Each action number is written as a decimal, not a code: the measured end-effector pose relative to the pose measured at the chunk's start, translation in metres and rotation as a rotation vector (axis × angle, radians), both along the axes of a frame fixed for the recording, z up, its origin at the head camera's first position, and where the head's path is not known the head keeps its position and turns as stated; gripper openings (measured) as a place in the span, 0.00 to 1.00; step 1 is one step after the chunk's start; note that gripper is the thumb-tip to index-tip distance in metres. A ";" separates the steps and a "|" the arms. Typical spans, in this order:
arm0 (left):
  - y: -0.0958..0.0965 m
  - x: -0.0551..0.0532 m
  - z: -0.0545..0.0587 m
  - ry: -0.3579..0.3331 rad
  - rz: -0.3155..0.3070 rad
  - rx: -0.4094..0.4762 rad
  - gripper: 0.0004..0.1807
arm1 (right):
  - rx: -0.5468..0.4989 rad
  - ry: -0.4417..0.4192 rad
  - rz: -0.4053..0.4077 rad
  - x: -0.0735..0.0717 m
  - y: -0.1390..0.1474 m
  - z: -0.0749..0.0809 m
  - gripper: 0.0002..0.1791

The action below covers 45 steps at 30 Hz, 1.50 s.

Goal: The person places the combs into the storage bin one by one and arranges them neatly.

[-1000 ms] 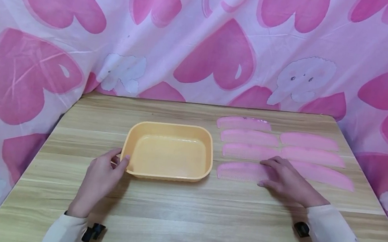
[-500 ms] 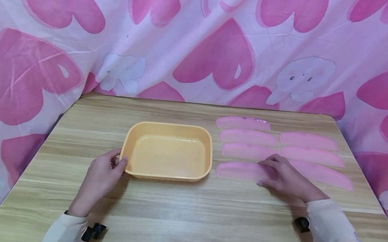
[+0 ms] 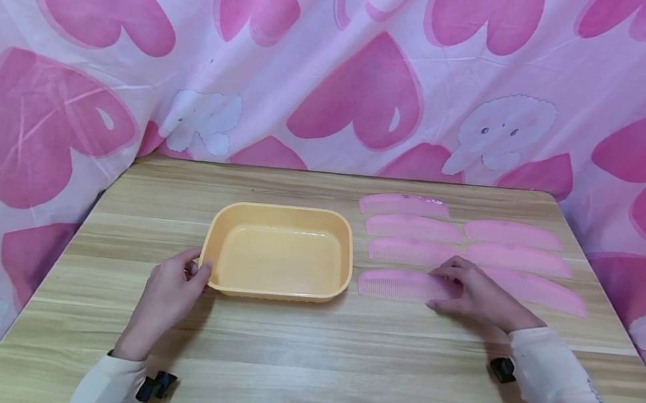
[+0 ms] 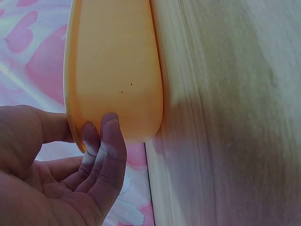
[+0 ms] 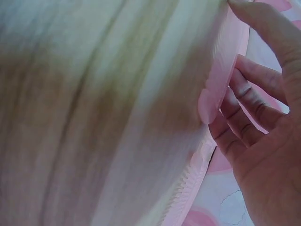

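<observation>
Two pale sleeves [image 3: 567, 399] are nearest. Beyond them, the left hand [image 3: 168, 295] pinches the corner of a yellow tray [image 3: 276, 259] that sits between the hands on the wooden table [image 3: 291, 365], while the right hand [image 3: 476, 295] grips the end of a pink comb [image 3: 400, 284]. Six more combs [image 3: 518, 259] (the farthest bears printed marks) lie beside and beyond the right hand, before a heart-patterned curtain [image 3: 360, 92].

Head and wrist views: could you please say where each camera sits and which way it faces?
Head: worn there, facing forward and down at the wooden tabletop; left hand, right hand and sleeves show.
Left wrist: worn there, facing the yellow tray; left hand shows.
Right wrist: worn there, facing a pink comb; right hand shows.
Head and left wrist share the yellow tray.
</observation>
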State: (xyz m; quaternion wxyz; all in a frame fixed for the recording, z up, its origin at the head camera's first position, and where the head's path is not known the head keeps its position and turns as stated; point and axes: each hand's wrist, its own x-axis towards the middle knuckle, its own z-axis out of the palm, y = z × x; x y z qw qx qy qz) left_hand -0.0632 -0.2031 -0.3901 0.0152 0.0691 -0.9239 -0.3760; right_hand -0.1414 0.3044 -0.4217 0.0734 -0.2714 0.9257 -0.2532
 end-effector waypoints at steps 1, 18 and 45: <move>0.000 0.000 0.000 -0.003 0.000 0.001 0.16 | -0.001 -0.001 -0.005 0.000 0.000 0.000 0.26; 0.007 0.001 0.000 -0.018 0.006 0.047 0.19 | -0.050 -0.011 -0.080 0.004 0.007 -0.002 0.28; 0.019 -0.006 -0.002 -0.021 -0.017 0.068 0.19 | -0.174 0.169 -0.089 -0.002 0.026 0.038 0.22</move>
